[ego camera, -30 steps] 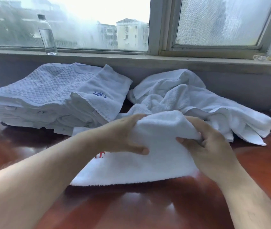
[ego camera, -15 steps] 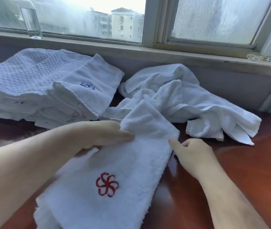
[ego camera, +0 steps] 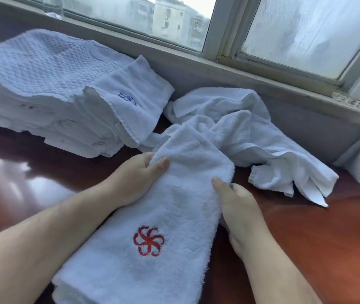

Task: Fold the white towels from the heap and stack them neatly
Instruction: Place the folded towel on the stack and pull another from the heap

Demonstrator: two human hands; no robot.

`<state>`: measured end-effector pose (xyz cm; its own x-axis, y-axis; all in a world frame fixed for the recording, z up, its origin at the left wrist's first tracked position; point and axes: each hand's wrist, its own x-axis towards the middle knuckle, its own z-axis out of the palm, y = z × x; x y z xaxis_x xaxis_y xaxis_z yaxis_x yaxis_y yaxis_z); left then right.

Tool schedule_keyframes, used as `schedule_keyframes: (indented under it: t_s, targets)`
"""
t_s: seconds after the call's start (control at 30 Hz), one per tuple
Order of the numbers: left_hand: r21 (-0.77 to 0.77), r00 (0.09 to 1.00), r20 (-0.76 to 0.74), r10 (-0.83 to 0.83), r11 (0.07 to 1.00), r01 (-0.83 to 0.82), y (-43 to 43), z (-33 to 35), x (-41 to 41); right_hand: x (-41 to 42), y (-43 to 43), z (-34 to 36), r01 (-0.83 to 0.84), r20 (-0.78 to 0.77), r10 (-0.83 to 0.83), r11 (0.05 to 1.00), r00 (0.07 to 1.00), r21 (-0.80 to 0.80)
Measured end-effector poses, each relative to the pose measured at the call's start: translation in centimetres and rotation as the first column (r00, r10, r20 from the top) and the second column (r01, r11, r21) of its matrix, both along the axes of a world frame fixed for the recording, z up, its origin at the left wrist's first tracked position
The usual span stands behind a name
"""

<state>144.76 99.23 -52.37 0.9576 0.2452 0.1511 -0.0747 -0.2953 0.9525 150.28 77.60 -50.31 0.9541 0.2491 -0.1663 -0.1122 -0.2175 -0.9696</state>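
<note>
White towel [ego camera: 174, 205], one; heap [ego camera: 240, 128], perhaps three.

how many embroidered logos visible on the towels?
2. A red logo on the towel that the left hand and right hand hold; a blue logo on top of the folded stack at left. More may be hidden in the stack or the heap.

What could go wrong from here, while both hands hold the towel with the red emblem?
1. The left hand and right hand hold the red-emblem towel only near its far end, which lies against the heap. Lifting it may drag loose towels along.
2. The stack looks uneven, and its top towel, the one with the blue emblem, droops over the side. One more towel might slide off.
</note>
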Motion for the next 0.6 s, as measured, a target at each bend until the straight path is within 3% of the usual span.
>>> schedule_keyframes:
  t_s: [0.07,0.1,0.2,0.37,0.47,0.6]
  targets:
    - [-0.197,0.988,-0.116,-0.100,0.977,0.076,0.7,0.5,0.1,-0.1,0.2,0.2,-0.008,-0.208,0.075,0.952,0.975,0.307]
    - [-0.287,0.972,-0.169,-0.164,0.951,0.111,1.0,0.7,0.0,-0.3,0.2,0.2,-0.017,-0.274,0.129,0.926,0.953,0.376]
    - [-0.398,0.942,-0.177,-0.285,0.896,0.196,1.5,0.5,-0.2,-1.3,0.6,0.0,-0.065,-0.374,0.235,0.907,0.897,0.416]
    - [-0.433,0.975,-0.022,-0.219,0.881,0.189,1.2,0.9,-1.4,-2.7,1.7,1.0,-0.121,-0.246,0.218,0.927,0.944,0.356]
    - [-0.490,0.978,-0.013,-0.209,0.854,0.176,1.7,1.6,-2.5,-3.5,2.7,2.5,-0.103,-0.158,0.169,0.929,0.973,0.356]
    - [-0.570,0.938,-0.036,-0.344,0.778,0.263,3.6,2.0,-5.4,-4.3,5.0,4.9,-0.114,-0.014,0.127,0.928,0.992,0.355]
